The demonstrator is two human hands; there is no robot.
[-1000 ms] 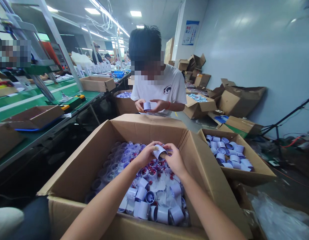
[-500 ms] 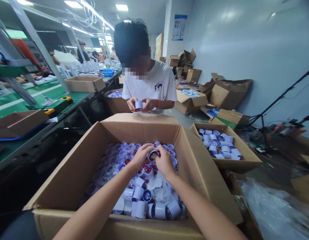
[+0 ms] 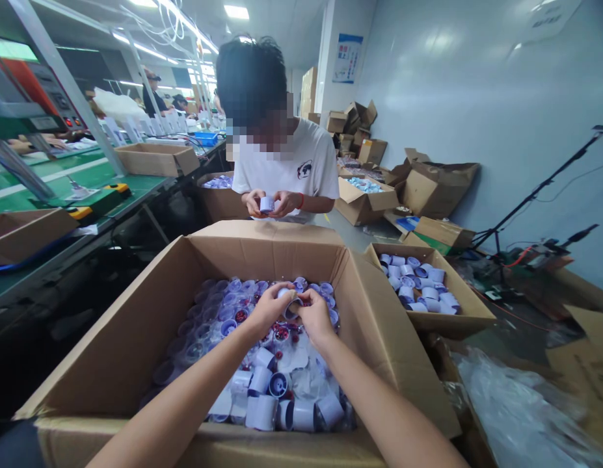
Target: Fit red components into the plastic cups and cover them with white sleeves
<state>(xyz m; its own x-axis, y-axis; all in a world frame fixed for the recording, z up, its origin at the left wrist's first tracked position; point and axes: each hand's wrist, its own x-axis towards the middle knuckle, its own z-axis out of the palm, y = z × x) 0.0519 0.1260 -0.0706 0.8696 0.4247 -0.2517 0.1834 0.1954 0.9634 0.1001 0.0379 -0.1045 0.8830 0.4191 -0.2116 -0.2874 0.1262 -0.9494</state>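
Observation:
My left hand [image 3: 265, 309] and my right hand [image 3: 313, 313] meet over a large open cardboard box [image 3: 149, 305]. Both pinch one small white-and-purple cylindrical part [image 3: 290, 300] between their fingertips. Below them the box holds several similar white cylinders [image 3: 281, 400] near me and clear purple cap-like parts [image 3: 218, 305] at the far left, some with red centres.
A person in a white T-shirt [image 3: 281, 166] stands across the box and holds a similar part [image 3: 267, 204]. A smaller box of finished white parts [image 3: 418, 286] sits to the right. A green workbench [image 3: 62, 188] runs along the left. Cardboard boxes [image 3: 428, 182] pile by the wall.
My hands, still on the part, have turned it and sunk slightly toward the pile. The view has shifted a little to the right.

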